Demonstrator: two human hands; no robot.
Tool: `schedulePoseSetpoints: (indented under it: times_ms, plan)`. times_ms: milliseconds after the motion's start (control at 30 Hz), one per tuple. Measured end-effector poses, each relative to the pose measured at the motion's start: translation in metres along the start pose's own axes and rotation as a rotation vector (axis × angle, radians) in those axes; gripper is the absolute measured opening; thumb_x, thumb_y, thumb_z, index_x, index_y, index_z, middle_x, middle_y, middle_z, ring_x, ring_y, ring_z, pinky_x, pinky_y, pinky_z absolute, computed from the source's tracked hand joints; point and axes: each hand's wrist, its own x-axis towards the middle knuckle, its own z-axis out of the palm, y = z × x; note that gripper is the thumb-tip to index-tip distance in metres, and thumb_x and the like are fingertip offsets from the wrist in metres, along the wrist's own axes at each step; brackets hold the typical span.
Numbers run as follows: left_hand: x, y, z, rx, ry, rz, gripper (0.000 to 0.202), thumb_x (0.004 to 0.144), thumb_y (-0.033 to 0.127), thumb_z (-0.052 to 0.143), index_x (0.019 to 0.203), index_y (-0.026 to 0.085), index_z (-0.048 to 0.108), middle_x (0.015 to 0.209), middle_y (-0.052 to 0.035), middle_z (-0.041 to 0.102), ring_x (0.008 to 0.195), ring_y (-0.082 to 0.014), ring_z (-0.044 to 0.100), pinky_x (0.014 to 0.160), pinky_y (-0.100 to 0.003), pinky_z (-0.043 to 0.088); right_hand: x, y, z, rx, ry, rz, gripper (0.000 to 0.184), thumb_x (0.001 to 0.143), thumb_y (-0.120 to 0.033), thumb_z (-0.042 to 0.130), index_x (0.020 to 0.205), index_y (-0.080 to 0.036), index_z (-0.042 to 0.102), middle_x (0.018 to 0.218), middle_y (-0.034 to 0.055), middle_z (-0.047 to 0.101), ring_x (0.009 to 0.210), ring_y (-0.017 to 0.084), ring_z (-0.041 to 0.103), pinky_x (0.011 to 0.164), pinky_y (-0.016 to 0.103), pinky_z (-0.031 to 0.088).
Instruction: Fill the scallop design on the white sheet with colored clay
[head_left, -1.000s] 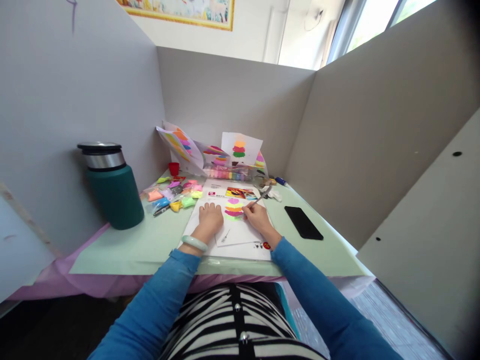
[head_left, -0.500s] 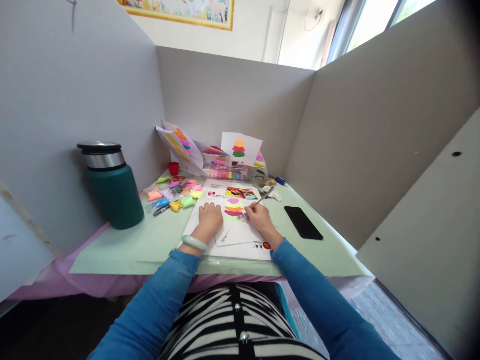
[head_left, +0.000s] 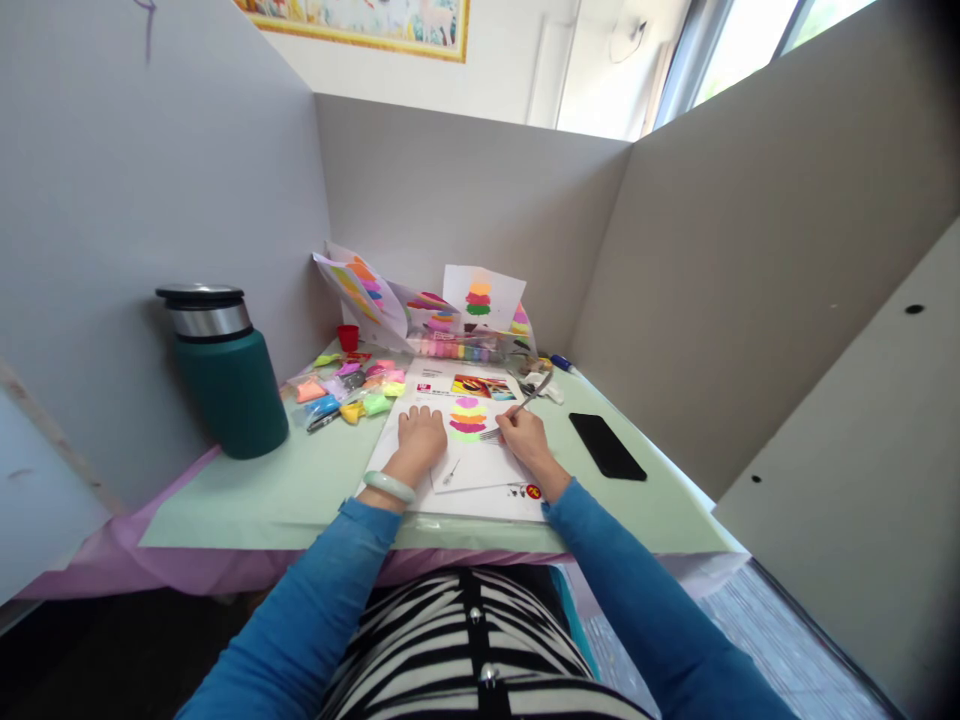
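My right hand (head_left: 525, 440) is closed around the handle of a metal fork (head_left: 537, 389), whose handle slants up and to the right. The fork's tines lie low over the sheet, at the right edge of a stack of coloured clay layers (head_left: 468, 418) in pink, yellow, orange, magenta and pale green. Flat on the left part of the white paper (head_left: 480, 468) rests my left hand (head_left: 421, 438), fingers forward and holding nothing. A small drawn or printed mark shows on the sheet below the clay.
Bagged clay pieces (head_left: 375, 403) and a pen (head_left: 324, 422) lie left of the paper. A green bottle (head_left: 232, 390) stands at the far left, a black phone (head_left: 606, 446) lies right. Behind are a red cup (head_left: 348, 338), clay pictures (head_left: 480, 296) and partition walls (head_left: 465, 180).
My right hand and the fork have shifted slightly to the right, drawing the tines toward the edge of the clay layers. My left hand has stayed in place.
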Motion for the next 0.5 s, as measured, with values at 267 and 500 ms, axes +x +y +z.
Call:
schedulePoseSetpoints:
  times_ms: [267,500]
  plan:
    - [0.002,0.000,0.004,0.007,0.001,0.005,0.038,0.087,0.010,0.034,0.115,0.010,0.059,0.118,-0.0185,0.057,0.113,-0.0297,0.048,0.092,-0.043,0.034,-0.005,-0.010,0.003,0.010,-0.047,-0.033,0.014,0.081,-0.026,0.051,0.074,-0.020,0.062,0.057,-0.0004,0.066,0.069,0.016,0.062,0.065,0.023,0.037]
    - [0.000,0.000,-0.001,-0.001,-0.018,0.000,0.038,0.087,0.010,0.034,0.115,0.010,0.059,0.119,-0.0186,0.057,0.114,-0.0298,0.047,0.093,-0.043,0.033,0.000,0.003,-0.001,-0.025,0.003,0.018,0.013,0.081,-0.026,0.051,0.073,-0.020,0.060,0.056,-0.0002,0.065,0.071,0.017,0.062,0.066,0.024,0.037]
